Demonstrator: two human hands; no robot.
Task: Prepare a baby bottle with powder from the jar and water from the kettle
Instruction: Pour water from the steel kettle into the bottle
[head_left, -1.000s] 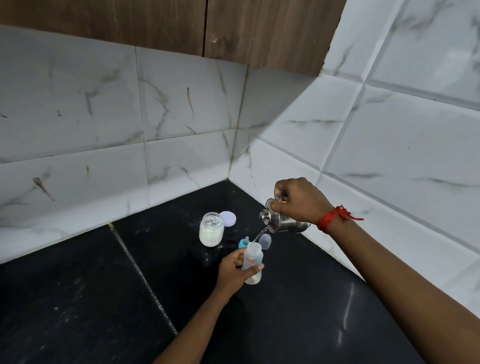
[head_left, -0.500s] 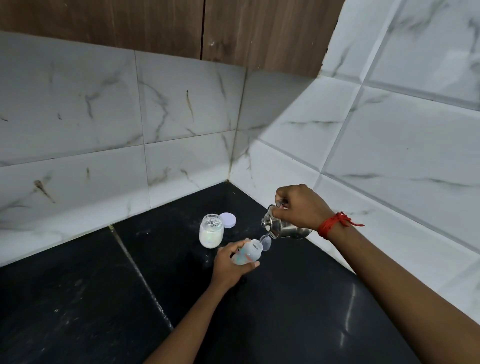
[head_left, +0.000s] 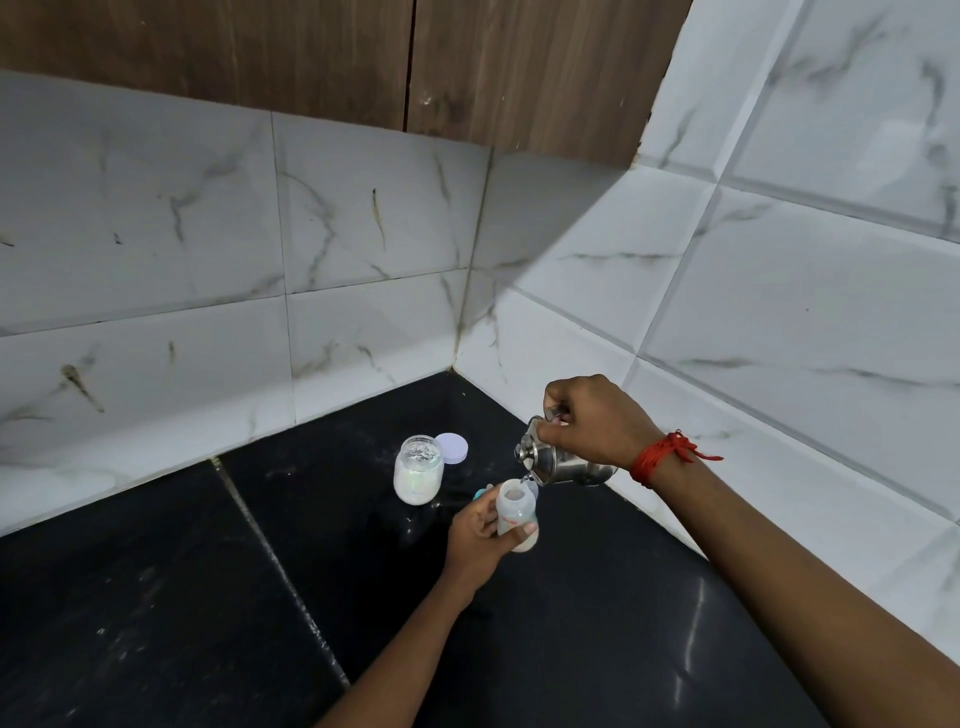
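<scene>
My left hand (head_left: 475, 538) grips a small clear baby bottle (head_left: 515, 517), held upright with its mouth open and white powder at the bottom. My right hand (head_left: 595, 422) holds a small steel kettle (head_left: 558, 461) by its handle, tilted so the spout sits just above the bottle's mouth. A glass jar (head_left: 418, 469) of white powder stands open on the black counter (head_left: 208, 597) to the left of the bottle. Its pale lid (head_left: 453, 447) lies flat behind it.
A teal bottle part (head_left: 480, 493) peeks out behind my left hand. Marble-look tiled walls (head_left: 363, 234) meet in a corner just behind the jar, and the right wall runs close beside my right arm. Wooden cabinets (head_left: 467, 67) hang above.
The bottle was tipped sideways half a second ago and now stands upright again under the spout. The kettle stays tilted over it in nearly the same place.
</scene>
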